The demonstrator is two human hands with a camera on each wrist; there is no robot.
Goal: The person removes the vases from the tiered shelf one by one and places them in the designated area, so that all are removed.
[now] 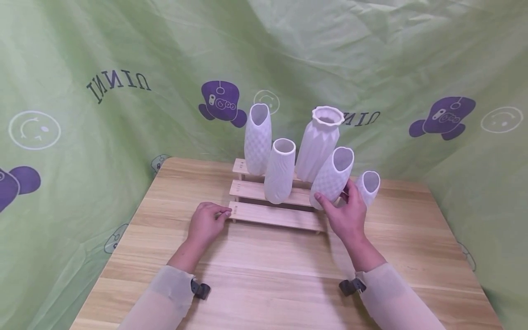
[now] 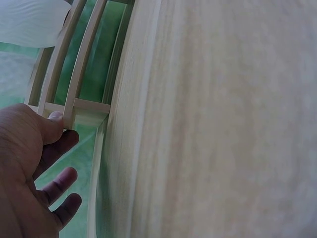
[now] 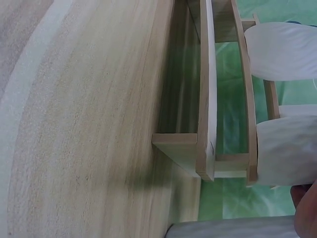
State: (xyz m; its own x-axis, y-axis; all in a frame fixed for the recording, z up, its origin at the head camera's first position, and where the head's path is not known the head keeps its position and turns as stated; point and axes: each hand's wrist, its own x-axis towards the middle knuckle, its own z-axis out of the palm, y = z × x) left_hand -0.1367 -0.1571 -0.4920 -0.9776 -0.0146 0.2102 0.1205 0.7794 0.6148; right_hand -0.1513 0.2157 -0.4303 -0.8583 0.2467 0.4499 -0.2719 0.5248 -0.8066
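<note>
A three-step wooden stand sits on the table. With thumb and forefinger my left hand pinches the left end of its lowest step; the other fingers are spread apart in the left wrist view. My right hand holds the lower part of a white diamond-textured vase at the right end of the middle step. A wavy-patterned white vase stands left of it on the same step. On the top step are a slant-mouthed vase and a fluted vase.
Another white vase stands right of the stand, partly behind my right hand. Under everything is a wood-grain table. Green printed cloth hangs close behind and along both sides.
</note>
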